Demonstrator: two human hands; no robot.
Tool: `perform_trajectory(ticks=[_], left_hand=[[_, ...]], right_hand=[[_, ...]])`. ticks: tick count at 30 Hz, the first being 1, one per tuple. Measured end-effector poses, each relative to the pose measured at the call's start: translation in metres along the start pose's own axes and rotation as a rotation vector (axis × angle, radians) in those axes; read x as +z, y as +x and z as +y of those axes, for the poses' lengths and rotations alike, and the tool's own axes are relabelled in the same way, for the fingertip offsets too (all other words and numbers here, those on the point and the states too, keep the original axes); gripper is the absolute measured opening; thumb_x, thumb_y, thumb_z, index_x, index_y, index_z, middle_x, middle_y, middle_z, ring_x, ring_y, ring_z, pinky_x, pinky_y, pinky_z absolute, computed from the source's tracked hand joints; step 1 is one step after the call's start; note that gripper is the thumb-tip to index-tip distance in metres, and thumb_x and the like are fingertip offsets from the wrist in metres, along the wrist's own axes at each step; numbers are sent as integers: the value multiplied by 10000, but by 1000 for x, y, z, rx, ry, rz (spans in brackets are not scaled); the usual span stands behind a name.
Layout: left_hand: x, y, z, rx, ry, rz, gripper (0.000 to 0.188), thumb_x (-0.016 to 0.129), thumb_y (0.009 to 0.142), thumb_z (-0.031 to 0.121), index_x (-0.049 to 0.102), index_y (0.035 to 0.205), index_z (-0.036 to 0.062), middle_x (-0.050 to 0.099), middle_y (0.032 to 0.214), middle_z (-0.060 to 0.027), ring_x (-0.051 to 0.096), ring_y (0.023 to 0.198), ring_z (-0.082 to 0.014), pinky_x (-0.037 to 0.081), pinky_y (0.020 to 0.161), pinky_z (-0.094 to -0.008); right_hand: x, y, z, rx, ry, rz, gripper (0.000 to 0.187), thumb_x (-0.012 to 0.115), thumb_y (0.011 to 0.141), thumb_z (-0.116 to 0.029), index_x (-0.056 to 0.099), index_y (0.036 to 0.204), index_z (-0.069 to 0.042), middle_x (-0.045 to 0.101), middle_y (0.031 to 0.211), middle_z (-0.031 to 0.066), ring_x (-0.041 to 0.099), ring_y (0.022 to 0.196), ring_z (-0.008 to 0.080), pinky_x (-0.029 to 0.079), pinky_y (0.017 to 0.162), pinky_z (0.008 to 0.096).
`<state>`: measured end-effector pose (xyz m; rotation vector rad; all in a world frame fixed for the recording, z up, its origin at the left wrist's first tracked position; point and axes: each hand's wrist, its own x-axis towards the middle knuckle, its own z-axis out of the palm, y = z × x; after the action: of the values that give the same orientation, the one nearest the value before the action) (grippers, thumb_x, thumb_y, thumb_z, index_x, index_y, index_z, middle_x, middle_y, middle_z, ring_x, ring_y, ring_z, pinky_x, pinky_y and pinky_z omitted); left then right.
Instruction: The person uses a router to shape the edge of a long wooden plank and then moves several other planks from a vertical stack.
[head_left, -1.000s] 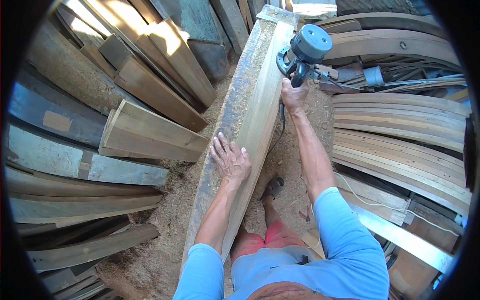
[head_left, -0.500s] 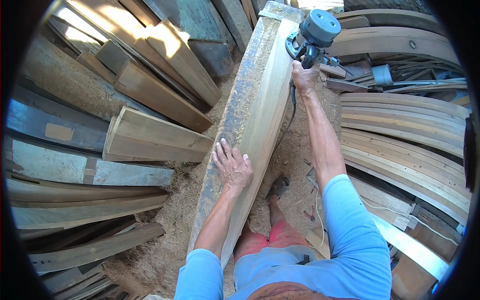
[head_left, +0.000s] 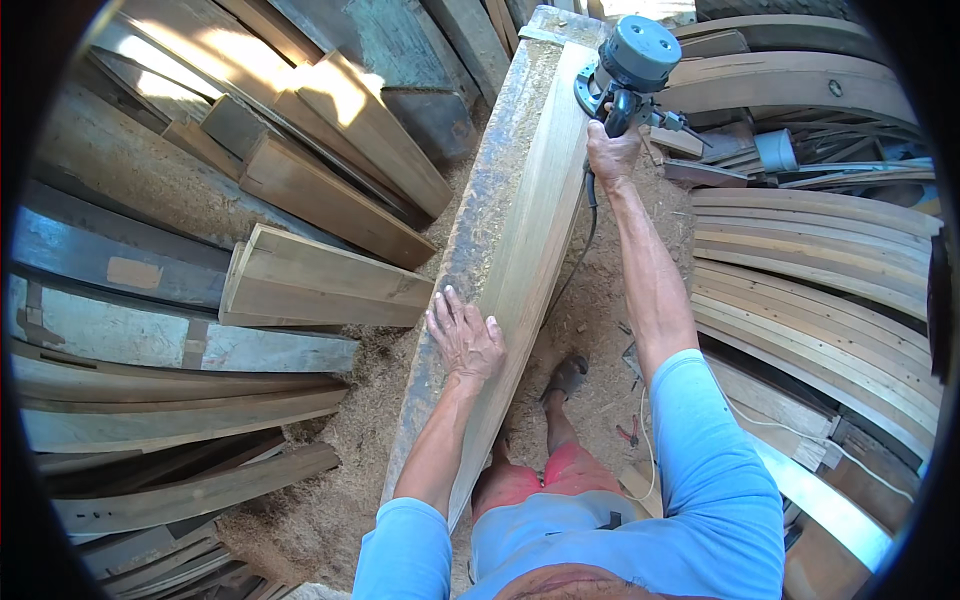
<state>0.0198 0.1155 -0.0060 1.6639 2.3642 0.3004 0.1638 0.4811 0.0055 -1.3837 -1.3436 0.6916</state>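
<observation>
A long pale wooden board lies lengthwise on a narrow, worn workbench strewn with sawdust. At the board's far end, by its right edge, stands a grey-blue router with a round base and a black handle. My right hand is wrapped round that handle, arm stretched forward. A dark power cord hangs from the tool along the board's right side. My left hand rests flat, fingers spread, across the board's left edge and the bench top. The router's bit is hidden.
Leaning planks crowd the left side close to the bench. Stacked boards and thin offcuts fill the right. Sawdust covers the floor. Red-handled pliers and a white cable lie beside my legs.
The whole view has shifted slightly, with the surroundings appearing a little further right. Both hands keep their places on the router handle and the board.
</observation>
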Motion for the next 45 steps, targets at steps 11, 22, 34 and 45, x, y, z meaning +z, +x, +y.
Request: perform_trajectory(ticks=[11,22,34,45], left_hand=[[-3,1,3,6,74,-32,462,535,891,289,546,1158,-88,297,1545,-349,235,1451,-494,150,1162,-681],[0,2,0,24,152,-47,478,530,897,287,520,1221,-64,318,1534,-349,274,1430,-508,182,1144,-694],[3,-2,-1,-33,144,-97,523,500,911,279,493,1312,-57,287,1567,-333,237,1461,-494,132,1159,-680],[3,0,-7,59,151,-78,562,445,935,267,436,1384,-72,276,1560,-349,249,1448,-507,142,1147,-677]], right_hand=[[-41,15,3,-2,19,-138,333,700,797,-134,634,1097,-9,660,884,66,648,818,182,525,791,339],[-90,54,6,61,152,-214,299,691,848,-90,633,1129,-4,609,731,17,577,598,99,480,547,279],[-179,-27,86,811,953,20,58,577,948,-71,549,897,-76,503,630,4,526,549,142,505,539,338],[-217,-188,306,1342,1015,365,216,520,974,-166,495,767,-111,495,587,8,498,520,167,488,566,377]])
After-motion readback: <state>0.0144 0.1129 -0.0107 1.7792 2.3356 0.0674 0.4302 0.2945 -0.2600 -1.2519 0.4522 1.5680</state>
